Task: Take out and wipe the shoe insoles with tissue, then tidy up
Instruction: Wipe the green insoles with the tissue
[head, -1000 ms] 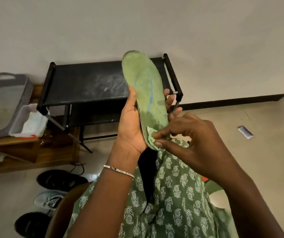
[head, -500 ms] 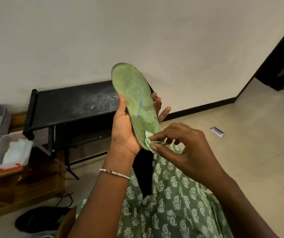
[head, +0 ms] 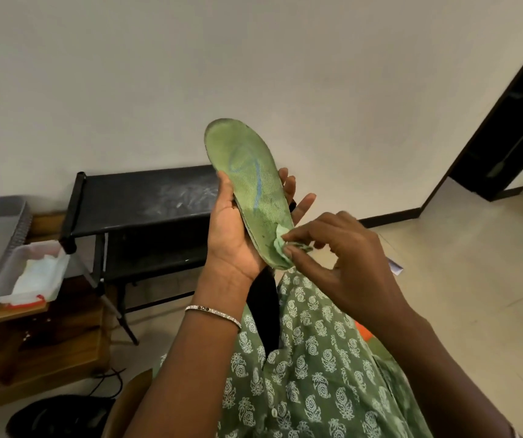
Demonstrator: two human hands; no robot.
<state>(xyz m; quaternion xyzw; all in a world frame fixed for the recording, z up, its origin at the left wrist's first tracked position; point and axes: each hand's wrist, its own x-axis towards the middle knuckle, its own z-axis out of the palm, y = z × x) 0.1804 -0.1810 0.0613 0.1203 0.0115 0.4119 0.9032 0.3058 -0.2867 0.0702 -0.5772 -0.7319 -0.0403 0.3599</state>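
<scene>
Left hand holds insole, right hand (pinching tissue)

A black rack is standing against a plain off-white wall, a wooden table sitting just beside its left end, while pale floor is stretching right toward a dark doorway and black skirting.

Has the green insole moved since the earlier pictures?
Yes, slightly: against the black rack, the insole now stands higher and nearer the rack's right end.
</scene>
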